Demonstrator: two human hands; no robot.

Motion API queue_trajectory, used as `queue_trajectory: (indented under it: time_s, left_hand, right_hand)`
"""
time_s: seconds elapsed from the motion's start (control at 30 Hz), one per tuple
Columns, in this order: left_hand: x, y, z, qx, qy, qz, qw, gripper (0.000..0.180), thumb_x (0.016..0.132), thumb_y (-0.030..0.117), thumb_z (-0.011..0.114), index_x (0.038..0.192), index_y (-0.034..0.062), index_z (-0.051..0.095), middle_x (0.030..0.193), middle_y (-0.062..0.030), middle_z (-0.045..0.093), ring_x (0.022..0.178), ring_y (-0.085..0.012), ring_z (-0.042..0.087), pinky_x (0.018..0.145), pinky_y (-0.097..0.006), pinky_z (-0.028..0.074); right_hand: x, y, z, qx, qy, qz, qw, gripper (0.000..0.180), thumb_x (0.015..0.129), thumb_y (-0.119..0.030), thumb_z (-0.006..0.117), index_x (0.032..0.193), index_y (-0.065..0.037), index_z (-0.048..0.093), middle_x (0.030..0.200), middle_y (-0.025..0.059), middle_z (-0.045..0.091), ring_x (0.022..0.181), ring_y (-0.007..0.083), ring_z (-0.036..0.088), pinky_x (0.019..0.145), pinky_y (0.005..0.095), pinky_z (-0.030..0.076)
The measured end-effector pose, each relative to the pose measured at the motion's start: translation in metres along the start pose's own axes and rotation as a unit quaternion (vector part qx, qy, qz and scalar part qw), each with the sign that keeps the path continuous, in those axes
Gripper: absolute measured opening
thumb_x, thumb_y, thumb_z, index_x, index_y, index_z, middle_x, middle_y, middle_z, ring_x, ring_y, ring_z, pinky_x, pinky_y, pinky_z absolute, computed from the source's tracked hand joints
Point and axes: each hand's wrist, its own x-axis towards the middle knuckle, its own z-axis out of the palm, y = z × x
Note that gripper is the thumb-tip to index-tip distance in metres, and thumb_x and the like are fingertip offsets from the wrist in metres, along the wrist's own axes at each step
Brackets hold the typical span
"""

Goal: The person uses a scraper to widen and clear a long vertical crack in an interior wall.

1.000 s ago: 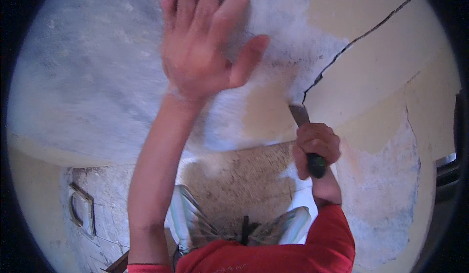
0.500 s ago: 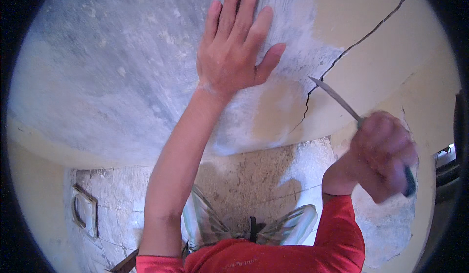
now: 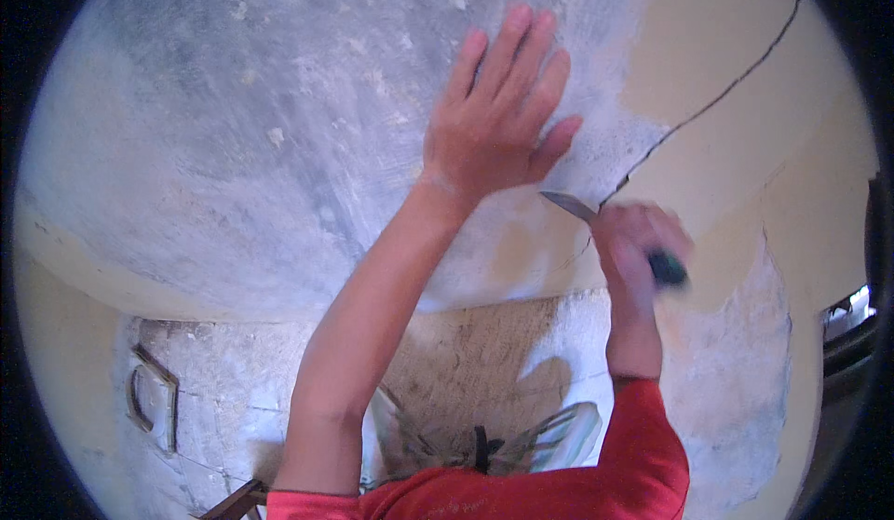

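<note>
Scraper blade at the crack in the plastered wall

The scraper (image 3: 596,227) was a narrow, pale metal blade on a dark green handle — the handle wrapped inside the blurred right hand (image 3: 643,255), the blade slanting up and to the left, its tip set just beside the lower end of the crack (image 3: 708,106). The wall (image 3: 233,148) was scraped grey-white across the left and middle, with yellow paint on the right — the left hand (image 3: 494,124) lay flat against the grey part, fingers spread upward.
</note>
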Motion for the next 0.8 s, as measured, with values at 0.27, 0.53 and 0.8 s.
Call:
queue_trajectory:
  time_s: [0.27, 0.53, 0.8]
  left_hand:
    - [0.003, -0.002, 0.003, -0.014, -0.004, -0.004, 1.0, 0.055, 0.086, 0.042, 0.057, 0.128, 0.0079, 0.046, 0.142, -0.0183, 0.045, 0.135, -0.0361, 0.038, 0.11, -0.05, 0.024]
    - [0.0, 0.001, -0.001, -0.008, 0.008, 0.001, 1.0, 0.044, 0.09, 0.041, 0.049, 0.121, 0.0098, 0.051, 0.14, -0.0142, 0.047, 0.134, -0.0297, 0.04, 0.111, -0.045, 0.027]
    - [0.014, 0.001, -0.019, 0.028, -0.034, -0.003, 0.999, 0.049, 0.088, 0.041, 0.054, 0.124, 0.0081, 0.05, 0.138, -0.0186, 0.048, 0.131, -0.0338, 0.043, 0.108, -0.048, 0.028]
  right_hand:
    - [-0.021, 0.012, -0.014, -0.109, -0.023, -0.029, 0.993, 0.017, 0.076, -0.003, 0.062, 0.064, -0.013, 0.058, 0.071, 0.0061, 0.064, 0.067, 0.0224, 0.062, 0.065, 0.0331, 0.049]
    - [-0.013, -0.018, 0.002, 0.038, 0.06, -0.105, 0.992, 0.033, 0.071, -0.003, 0.067, 0.05, -0.015, 0.043, 0.049, 0.001, 0.046, 0.046, 0.0154, 0.05, 0.049, 0.0279, 0.049]
    - [-0.007, 0.002, -0.014, 0.068, 0.005, -0.123, 0.99, 0.034, 0.071, -0.007, 0.071, 0.052, -0.016, 0.045, 0.054, -0.002, 0.055, 0.043, 0.0125, 0.053, 0.045, 0.0257, 0.047]
